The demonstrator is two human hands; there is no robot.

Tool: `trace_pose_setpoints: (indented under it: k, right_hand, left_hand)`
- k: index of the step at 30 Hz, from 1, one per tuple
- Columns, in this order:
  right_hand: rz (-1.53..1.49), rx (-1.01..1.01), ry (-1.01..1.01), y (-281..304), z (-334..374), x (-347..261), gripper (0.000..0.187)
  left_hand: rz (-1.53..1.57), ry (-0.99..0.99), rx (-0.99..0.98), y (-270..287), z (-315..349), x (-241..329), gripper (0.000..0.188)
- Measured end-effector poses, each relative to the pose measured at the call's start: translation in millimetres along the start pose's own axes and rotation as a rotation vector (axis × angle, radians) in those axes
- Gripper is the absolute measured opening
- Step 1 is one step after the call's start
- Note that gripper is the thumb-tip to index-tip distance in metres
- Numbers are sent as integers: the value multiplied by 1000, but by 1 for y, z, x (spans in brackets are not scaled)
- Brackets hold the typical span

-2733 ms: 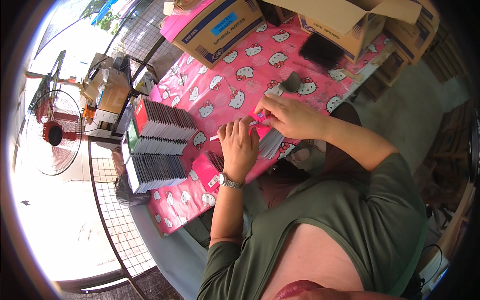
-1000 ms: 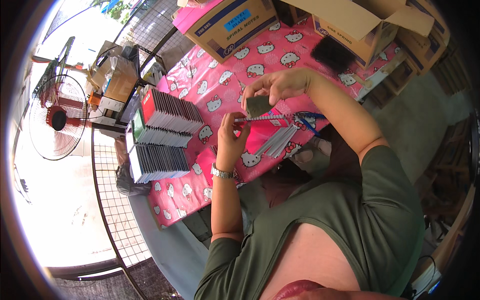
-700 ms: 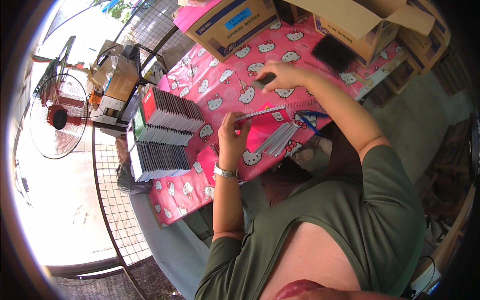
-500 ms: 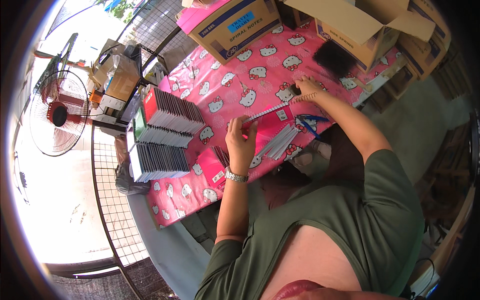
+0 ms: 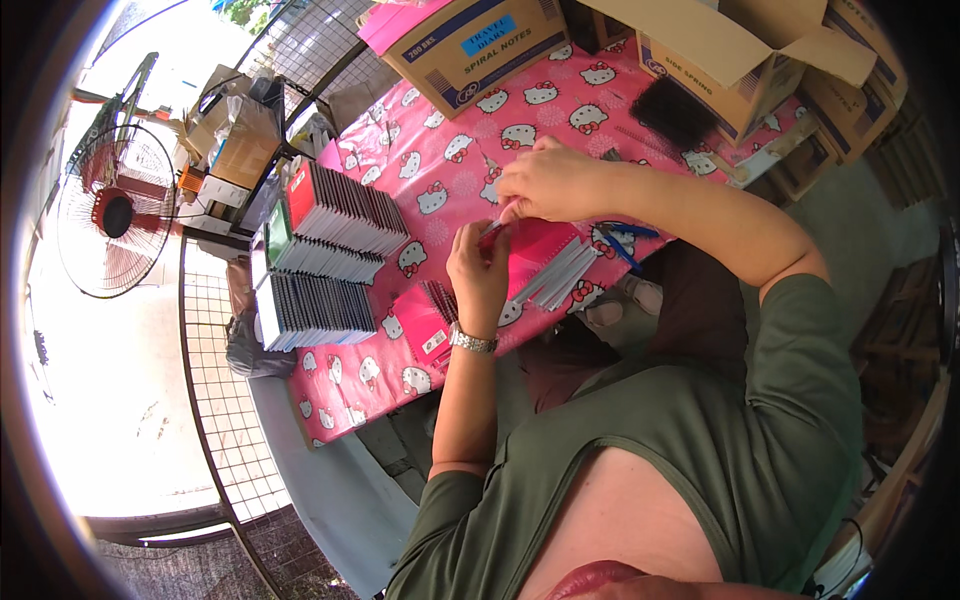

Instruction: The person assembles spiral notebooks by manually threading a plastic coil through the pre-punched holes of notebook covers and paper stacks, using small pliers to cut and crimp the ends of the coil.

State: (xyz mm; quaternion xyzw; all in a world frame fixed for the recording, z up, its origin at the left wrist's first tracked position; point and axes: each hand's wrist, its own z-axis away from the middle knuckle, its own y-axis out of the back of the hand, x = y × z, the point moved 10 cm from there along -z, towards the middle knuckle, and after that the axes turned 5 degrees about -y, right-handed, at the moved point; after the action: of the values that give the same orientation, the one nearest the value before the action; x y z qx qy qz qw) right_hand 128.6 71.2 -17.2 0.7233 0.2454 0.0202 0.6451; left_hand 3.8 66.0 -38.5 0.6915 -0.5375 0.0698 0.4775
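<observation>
A pink-covered notebook [image 5: 541, 243] lies at the table's near edge, partly hidden by my arms. My left hand [image 5: 479, 272], with a watch at the wrist, has its fingers closed on the notebook's left end. My right hand [image 5: 550, 182] is bent over the far edge, its fingertips pinched together beside the left fingers; what they pinch is too small to make out. Blue-handled pliers [image 5: 628, 245] lie to the right of the notebook. A fanned stack of white-edged notebooks or page blocks [image 5: 563, 276] sits just below it. Pink spiral notebooks [image 5: 424, 318] rest left of my left wrist.
Rows of spiral notebooks [image 5: 343, 222] stand at the left. A heap of dark wire spirals [image 5: 672, 112] lies at the right back. Cardboard boxes [image 5: 478, 62] stand along the far side. A fan [image 5: 118, 212] is off to the left.
My right hand has moved left from the right end of the notebook's bound edge, where a loose spiral stuck out, to my left fingers. The left hand has stayed nearly in place.
</observation>
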Motion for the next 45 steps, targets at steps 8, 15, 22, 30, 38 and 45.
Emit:
trace_pose_setpoints:
  k: [8,15,22,30,38,45]
  right_hand:
    - [-108,-9,51,8,-2,-8,21]
    - [65,-599,108,-32,-12,-17,44]
    - [47,-652,10,-36,-12,-30,42]
    - [-667,891,-573,30,113,141,26]
    - [94,167,-594,-166,170,115,63]
    - [-13,254,-522,-151,174,124,61]
  left_hand:
    - [-28,88,8,0,6,-12,23]
    - [48,126,75,5,7,-1,33]
    - [33,107,91,5,6,-5,31]
    - [167,216,-78,-11,9,-40,22]
    - [-2,141,-5,-7,5,-31,16]
    - [48,24,61,-8,3,-9,21]
